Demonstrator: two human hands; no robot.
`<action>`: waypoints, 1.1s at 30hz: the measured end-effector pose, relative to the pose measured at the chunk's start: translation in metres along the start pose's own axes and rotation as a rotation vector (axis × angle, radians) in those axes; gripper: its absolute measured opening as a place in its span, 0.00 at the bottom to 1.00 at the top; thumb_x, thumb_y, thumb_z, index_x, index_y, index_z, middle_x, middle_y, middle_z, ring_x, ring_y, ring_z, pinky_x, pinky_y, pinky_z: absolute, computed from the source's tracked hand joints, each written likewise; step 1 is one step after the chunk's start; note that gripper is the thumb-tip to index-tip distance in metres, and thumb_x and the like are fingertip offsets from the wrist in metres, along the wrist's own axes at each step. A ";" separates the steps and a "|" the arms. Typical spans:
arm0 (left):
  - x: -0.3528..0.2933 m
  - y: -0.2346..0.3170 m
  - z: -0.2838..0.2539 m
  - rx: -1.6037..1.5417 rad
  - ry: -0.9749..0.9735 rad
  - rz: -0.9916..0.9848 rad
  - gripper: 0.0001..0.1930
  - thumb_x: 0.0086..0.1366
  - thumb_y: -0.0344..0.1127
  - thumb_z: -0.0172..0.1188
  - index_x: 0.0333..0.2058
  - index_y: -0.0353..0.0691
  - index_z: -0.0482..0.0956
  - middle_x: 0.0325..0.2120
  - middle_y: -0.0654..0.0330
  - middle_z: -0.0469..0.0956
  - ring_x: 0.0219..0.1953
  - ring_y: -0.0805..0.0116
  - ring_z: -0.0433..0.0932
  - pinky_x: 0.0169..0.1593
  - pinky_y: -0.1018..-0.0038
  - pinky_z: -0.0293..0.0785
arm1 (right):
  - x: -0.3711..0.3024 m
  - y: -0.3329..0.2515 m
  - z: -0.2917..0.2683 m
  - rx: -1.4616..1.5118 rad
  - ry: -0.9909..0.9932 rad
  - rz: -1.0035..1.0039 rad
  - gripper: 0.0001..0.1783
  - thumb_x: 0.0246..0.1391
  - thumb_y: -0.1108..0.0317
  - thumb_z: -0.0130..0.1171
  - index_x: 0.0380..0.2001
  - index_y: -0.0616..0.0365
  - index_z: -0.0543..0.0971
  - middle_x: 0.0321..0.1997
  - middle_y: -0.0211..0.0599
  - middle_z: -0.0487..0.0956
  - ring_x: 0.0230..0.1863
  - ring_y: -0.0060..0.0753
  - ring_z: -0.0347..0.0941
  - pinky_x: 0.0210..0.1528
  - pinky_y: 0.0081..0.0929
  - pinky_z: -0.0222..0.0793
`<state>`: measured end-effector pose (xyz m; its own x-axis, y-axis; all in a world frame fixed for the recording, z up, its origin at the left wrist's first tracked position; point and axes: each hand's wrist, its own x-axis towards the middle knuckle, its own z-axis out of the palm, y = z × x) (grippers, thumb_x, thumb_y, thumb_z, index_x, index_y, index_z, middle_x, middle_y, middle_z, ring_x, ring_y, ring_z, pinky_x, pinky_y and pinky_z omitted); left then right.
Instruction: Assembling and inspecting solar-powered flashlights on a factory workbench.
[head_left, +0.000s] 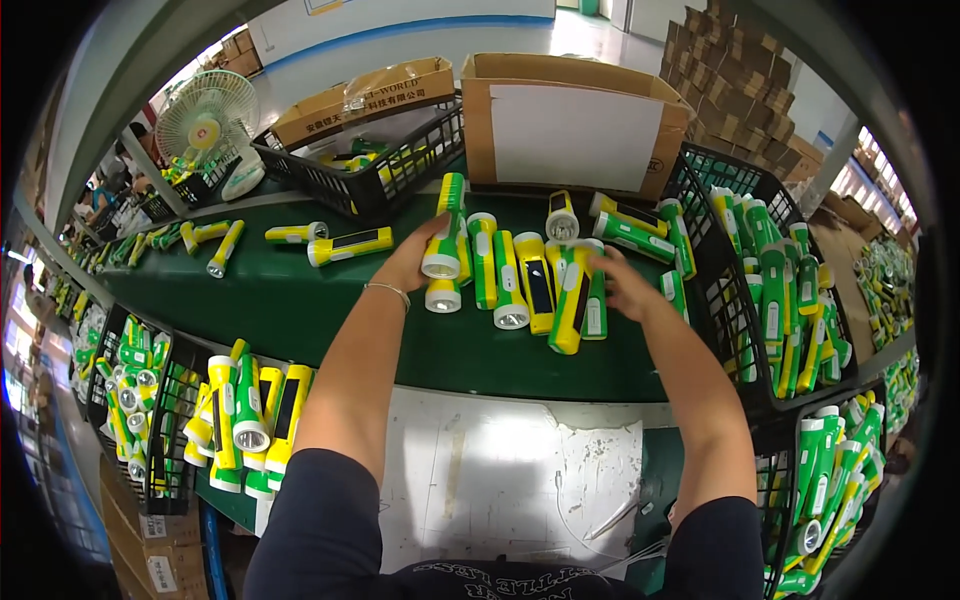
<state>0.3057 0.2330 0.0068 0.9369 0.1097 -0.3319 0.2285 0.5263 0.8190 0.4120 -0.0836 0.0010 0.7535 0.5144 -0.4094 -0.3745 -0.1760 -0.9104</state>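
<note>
My left hand (408, 262) is closed around a green-and-yellow flashlight (449, 222), its white-rimmed lens end toward me. Under it lies another flashlight (443, 297). My right hand (628, 287) has its fingers apart beside a yellow flashlight with a dark panel (571, 308); that flashlight's far end is blurred, and fingertip contact is hard to make out. Between my hands several more flashlights lie roughly side by side, among them a green one (509, 280) and a yellow one with a dark panel (540, 285). A flashlight (562, 218) lies farther back, lens toward me.
The green belt (350, 285) carries loose flashlights (350, 244) at left. Black crates (770, 410) full of flashlights flank me. Behind stand a cardboard box (575, 130) and a crate (375, 190) holding a carton. A white worktop (500, 470) is nearest me; a fan (205, 120) stands far left.
</note>
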 end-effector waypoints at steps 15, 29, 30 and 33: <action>-0.016 -0.022 0.016 -0.191 -0.139 0.049 0.23 0.54 0.55 0.58 0.42 0.46 0.71 0.35 0.61 0.74 0.38 0.65 0.74 0.45 0.65 0.70 | 0.005 0.016 0.060 0.325 -0.155 -0.276 0.58 0.44 0.65 0.64 0.63 0.35 0.29 0.60 0.43 0.57 0.56 0.41 0.61 0.51 0.37 0.64; -0.043 -0.044 0.056 -0.121 -0.130 0.171 0.28 0.55 0.48 0.59 0.51 0.47 0.61 0.41 0.60 0.71 0.41 0.68 0.73 0.42 0.68 0.73 | -0.017 0.026 0.054 0.348 -0.267 -0.207 0.43 0.49 0.68 0.56 0.64 0.39 0.44 0.58 0.38 0.62 0.55 0.40 0.63 0.53 0.35 0.63; -0.050 -0.043 0.051 -0.079 -0.118 0.153 0.32 0.54 0.49 0.59 0.54 0.47 0.57 0.45 0.60 0.69 0.45 0.68 0.71 0.44 0.69 0.72 | -0.023 0.026 0.061 0.361 -0.271 -0.189 0.44 0.50 0.68 0.55 0.64 0.39 0.42 0.59 0.38 0.62 0.56 0.40 0.62 0.53 0.35 0.63; -0.079 -0.042 0.042 -0.064 -0.138 0.154 0.33 0.54 0.49 0.58 0.55 0.47 0.55 0.46 0.60 0.68 0.48 0.69 0.69 0.47 0.70 0.69 | -0.042 0.029 0.083 0.381 -0.303 -0.172 0.44 0.50 0.69 0.54 0.64 0.39 0.41 0.60 0.39 0.60 0.56 0.40 0.62 0.53 0.35 0.63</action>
<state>0.2336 0.1673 0.0184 0.9878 0.0792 -0.1343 0.0664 0.5655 0.8221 0.3248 -0.0404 -0.0036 0.6519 0.7393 -0.1687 -0.4718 0.2213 -0.8535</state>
